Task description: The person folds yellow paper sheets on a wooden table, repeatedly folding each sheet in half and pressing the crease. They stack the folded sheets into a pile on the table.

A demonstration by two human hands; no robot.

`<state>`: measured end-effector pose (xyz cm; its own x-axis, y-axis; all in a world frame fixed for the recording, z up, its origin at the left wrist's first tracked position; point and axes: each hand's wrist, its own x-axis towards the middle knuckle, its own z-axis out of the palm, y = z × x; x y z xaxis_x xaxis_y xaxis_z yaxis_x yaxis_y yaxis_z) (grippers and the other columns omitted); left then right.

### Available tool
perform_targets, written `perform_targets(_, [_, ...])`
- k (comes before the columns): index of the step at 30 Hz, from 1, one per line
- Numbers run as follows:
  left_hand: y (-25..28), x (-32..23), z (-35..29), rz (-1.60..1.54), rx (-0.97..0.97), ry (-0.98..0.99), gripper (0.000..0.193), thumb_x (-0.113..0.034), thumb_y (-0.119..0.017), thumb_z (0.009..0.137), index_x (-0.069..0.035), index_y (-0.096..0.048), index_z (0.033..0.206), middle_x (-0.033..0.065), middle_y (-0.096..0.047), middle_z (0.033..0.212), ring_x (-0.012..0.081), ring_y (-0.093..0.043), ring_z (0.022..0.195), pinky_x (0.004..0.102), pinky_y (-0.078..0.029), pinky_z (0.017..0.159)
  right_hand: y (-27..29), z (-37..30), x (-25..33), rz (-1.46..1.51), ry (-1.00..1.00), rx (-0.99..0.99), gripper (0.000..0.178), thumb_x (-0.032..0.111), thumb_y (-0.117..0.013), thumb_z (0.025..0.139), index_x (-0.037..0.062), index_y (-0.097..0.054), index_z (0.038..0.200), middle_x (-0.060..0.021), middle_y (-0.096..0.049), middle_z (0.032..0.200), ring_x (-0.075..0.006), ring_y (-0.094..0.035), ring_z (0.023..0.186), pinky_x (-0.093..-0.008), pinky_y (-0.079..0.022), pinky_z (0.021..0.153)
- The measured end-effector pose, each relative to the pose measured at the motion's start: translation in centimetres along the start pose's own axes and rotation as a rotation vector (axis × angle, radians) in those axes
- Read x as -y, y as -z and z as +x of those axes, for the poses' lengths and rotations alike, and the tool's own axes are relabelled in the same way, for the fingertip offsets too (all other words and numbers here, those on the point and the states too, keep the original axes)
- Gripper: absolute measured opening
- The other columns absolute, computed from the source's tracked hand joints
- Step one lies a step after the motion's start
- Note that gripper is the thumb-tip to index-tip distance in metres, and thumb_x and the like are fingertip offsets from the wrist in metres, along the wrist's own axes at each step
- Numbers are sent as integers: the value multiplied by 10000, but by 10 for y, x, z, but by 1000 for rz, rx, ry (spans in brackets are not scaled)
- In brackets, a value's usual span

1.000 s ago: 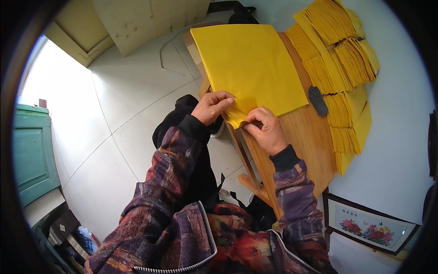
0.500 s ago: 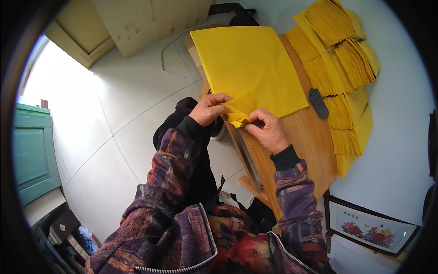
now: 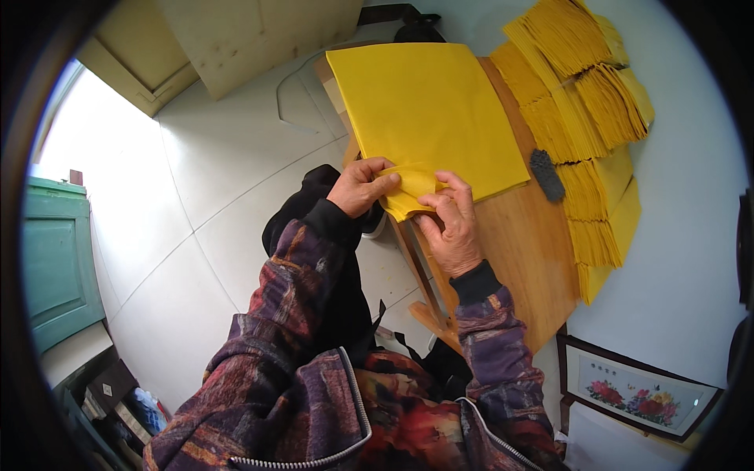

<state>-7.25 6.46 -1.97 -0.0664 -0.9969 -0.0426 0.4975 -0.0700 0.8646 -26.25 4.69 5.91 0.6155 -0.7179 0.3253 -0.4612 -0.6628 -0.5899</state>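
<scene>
A thick square stack of yellow sheets [image 3: 432, 102] lies on the wooden table, its near left corner in front of me. At that corner a small thin yellow sheet [image 3: 410, 188], perhaps paper, is bent up and slightly see-through. My left hand [image 3: 360, 187] pinches its left side between thumb and fingers. On its right side is my right hand [image 3: 453, 228], fingers curled, with the thumb under the near edge and fingertips on the top face. Whether the small sheet is joined to the stack cannot be made out.
Several bundles of folded yellow sheets [image 3: 589, 141] line the table's right side by the wall. A dark grey fuzzy pad [image 3: 547, 176] lies between them and the stack. The wooden table [image 3: 526, 259] reaches toward me. A framed flower picture [image 3: 636, 388] leans at lower right.
My right hand has shifted slightly nearer to me and its fingers have lifted and spread over the small sheet, which is less crumpled and more opened out. My left hand has barely moved.
</scene>
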Motion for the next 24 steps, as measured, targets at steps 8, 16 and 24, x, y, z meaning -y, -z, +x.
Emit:
perform_targets(8, [2,1,1,58,7,-38,223,-225,-595,936,-6,-617,967,-12,-610,839,69,-546,766,224,-459,698,6,2,-5,85,-74,124,245,-67,-672,736,35,-629,954,-125,-450,1293,-258,-514,1035,-319,-476,847])
perform_targets(16, [0,-1,0,88,-8,-11,219,-219,-584,941,-4,-620,960,-17,-604,826,69,-535,767,223,-452,698,6,3,-5,88,-83,113,146,-37,-680,741,21,-614,858,-127,-465,1295,-274,-522,1049,-327,-478,850])
perform_targets(24, [4,-12,-2,-10,47,22,220,-199,-569,916,2,-615,994,3,-627,897,80,-561,845,226,-447,780,5,13,-8,387,-265,87,140,-27,-676,776,59,-579,826,-105,-458,1289,-107,-542,871,-201,-455,624])
